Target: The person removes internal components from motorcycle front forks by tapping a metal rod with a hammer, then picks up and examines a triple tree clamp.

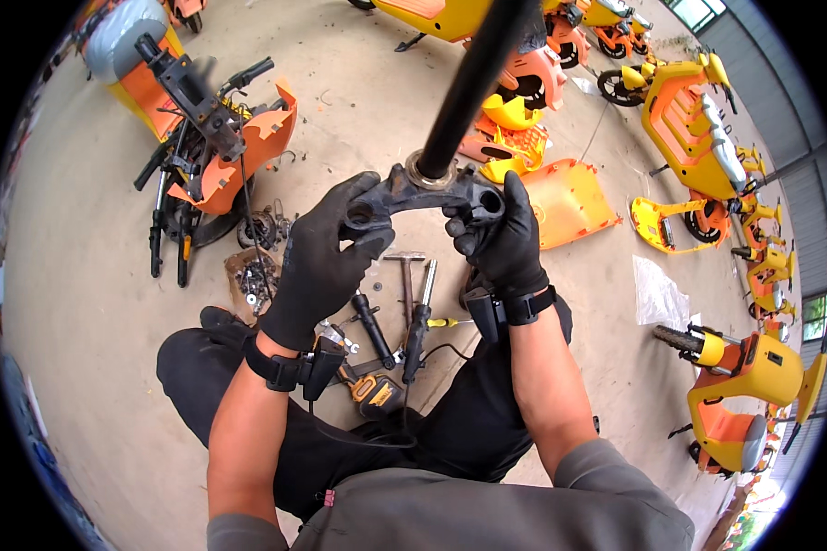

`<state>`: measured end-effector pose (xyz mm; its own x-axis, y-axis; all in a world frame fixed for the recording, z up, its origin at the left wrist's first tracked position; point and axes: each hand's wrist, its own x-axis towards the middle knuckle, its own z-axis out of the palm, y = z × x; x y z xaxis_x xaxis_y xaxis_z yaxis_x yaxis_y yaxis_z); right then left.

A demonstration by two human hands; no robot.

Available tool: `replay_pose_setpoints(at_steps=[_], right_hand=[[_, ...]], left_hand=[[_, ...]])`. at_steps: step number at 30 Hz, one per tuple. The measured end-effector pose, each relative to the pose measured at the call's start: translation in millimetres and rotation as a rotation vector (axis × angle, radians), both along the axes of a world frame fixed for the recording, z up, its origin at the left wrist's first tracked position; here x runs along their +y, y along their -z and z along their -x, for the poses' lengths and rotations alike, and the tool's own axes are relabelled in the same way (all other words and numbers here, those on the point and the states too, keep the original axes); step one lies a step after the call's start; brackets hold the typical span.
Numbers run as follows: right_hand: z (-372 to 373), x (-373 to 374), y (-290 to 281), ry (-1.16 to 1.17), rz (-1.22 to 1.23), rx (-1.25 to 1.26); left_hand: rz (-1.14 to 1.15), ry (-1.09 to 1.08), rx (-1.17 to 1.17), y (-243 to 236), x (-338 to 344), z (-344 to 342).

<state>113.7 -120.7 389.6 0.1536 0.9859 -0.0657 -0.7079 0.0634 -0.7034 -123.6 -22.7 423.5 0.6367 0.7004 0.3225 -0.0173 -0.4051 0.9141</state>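
My left hand, in a black glove, grips the left end of a black fork clamp. My right hand, also gloved, grips its right end, fingers curled around it. A long black steering tube rises from the clamp's middle, tilted rightward, with a metal ring at its base. On the floor below are a hammer, two fork legs, a yellow-handled screwdriver, a wrench and a yellow-black power tool.
A partly dismantled scooter stands front left, a box of small parts near it. Orange panels and a yellow part lie ahead and right, with a plastic bag. Several yellow-orange scooters line the right; one is closer.
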Motion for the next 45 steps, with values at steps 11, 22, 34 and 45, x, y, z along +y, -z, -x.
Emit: replay_pose_setpoints(at_steps=[11,22,34,45], right_hand=[[19,7,6,0.001,0.067,0.039],[26,-5,-9,0.081,0.004,-0.102],[54,-4,-28,0.14,-0.087,-0.597],[56,-1,-31,0.028,0.032,-0.338]], left_hand=[[0.231,0.028,0.04,9,14,13],[0.159,0.033,0.139,-5,10,12],[0.216,0.109,0.264,24,36,28],[0.096,0.061,0.307,38,38,33]])
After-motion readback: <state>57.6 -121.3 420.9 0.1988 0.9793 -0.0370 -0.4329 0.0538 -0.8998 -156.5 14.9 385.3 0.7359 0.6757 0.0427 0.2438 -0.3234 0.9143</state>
